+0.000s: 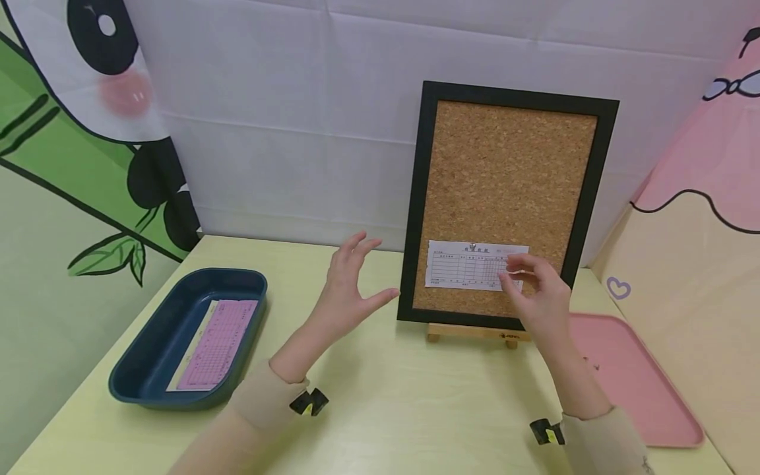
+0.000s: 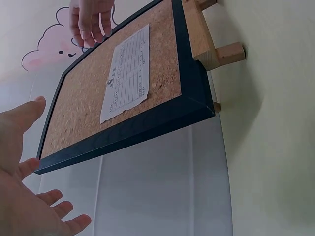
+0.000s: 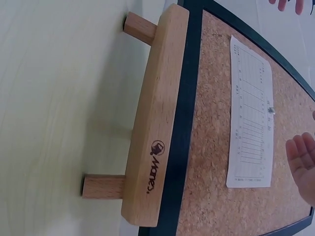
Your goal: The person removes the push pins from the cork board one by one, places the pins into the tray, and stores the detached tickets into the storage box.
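Note:
A white printed form (image 1: pixel 454 265) is fixed low on a black-framed corkboard (image 1: pixel 505 171) by a small pushpin (image 3: pixel 271 110) at its upper edge. My right hand (image 1: pixel 541 293) is in front of the form's right end, fingers bent loosely and thumb apart from them, with nothing held. In the left wrist view the fingers of this right hand (image 2: pixel 91 20) hang relaxed beside the board. To the left of the frame, my left hand (image 1: pixel 341 290) is raised over the table, fingers spread and thumb stretched toward the frame's lower left corner, holding nothing.
The board leans on a wooden stand (image 3: pixel 155 118). At left, a dark blue tray (image 1: pixel 133 369) holds pink and pale yellow printed slips (image 1: pixel 220 343). A pink tray (image 1: pixel 647 389) with a few tiny dark items is at right. Behind hangs a white cloth (image 1: pixel 285 132).

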The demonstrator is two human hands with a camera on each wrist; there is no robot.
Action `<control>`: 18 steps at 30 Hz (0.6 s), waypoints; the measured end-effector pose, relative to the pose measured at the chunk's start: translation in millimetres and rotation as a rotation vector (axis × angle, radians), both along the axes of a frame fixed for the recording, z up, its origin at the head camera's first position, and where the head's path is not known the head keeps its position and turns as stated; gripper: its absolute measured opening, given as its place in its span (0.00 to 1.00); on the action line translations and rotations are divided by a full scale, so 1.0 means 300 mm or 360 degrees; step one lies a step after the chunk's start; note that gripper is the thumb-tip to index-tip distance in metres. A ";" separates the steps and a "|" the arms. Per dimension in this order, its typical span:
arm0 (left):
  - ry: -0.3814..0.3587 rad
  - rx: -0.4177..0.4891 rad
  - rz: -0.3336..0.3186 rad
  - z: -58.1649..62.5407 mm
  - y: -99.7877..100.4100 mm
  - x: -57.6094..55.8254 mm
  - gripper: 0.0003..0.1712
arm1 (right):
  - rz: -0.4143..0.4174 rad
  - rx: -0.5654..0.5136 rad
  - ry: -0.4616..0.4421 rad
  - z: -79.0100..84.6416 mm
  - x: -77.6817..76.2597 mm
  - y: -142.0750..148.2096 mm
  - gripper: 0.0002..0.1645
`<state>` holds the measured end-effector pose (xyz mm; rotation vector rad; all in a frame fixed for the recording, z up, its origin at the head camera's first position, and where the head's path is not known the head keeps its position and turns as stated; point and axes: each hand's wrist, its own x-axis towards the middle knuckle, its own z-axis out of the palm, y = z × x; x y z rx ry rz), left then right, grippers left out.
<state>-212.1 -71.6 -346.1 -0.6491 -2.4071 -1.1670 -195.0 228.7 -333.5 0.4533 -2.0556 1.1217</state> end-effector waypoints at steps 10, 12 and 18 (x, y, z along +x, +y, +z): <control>-0.0149 0.0042 -0.0048 -0.023 0.079 -0.044 0.44 | -0.0069 0.0074 -0.0097 -0.083 -0.111 0.007 0.18; -0.0176 0.0057 -0.0058 -0.025 0.095 -0.052 0.44 | -0.0076 0.0083 -0.0131 -0.086 -0.122 0.000 0.18; -0.0190 0.0084 -0.0068 -0.031 0.141 -0.081 0.43 | -0.0114 0.0126 -0.0154 -0.078 -0.152 -0.025 0.16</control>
